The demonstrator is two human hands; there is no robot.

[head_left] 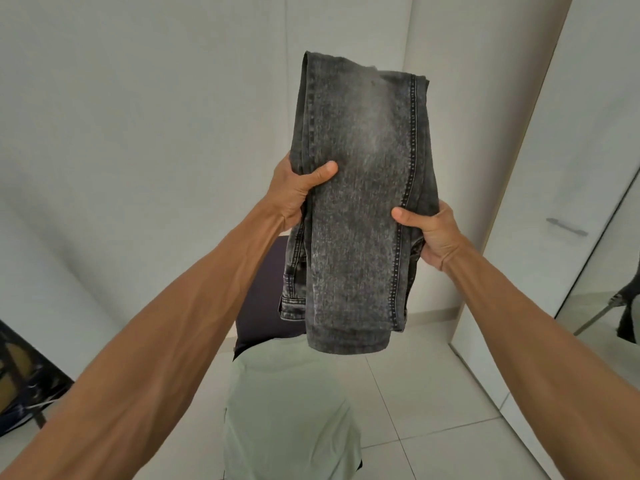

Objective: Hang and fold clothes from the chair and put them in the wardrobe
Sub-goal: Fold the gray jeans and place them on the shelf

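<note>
A pair of dark grey washed jeans (360, 188), folded into a long flat bundle, is held up in front of me at chest height. My left hand (298, 188) grips its left edge with the thumb on the front. My right hand (426, 233) grips the right edge a little lower, thumb also on the front. Below the jeans stands the dark chair (263, 299), with a pale green garment (291, 410) draped over its seat and hanging toward me. The white wardrobe (540, 188) stands at the right with its door shut.
White walls close off the space behind the chair. A metal handle (566, 226) sits on the wardrobe door, and a mirror panel (609, 306) at the far right reflects a chair leg. Dark clutter (24, 386) lies at the lower left. The floor is pale tile (433, 403).
</note>
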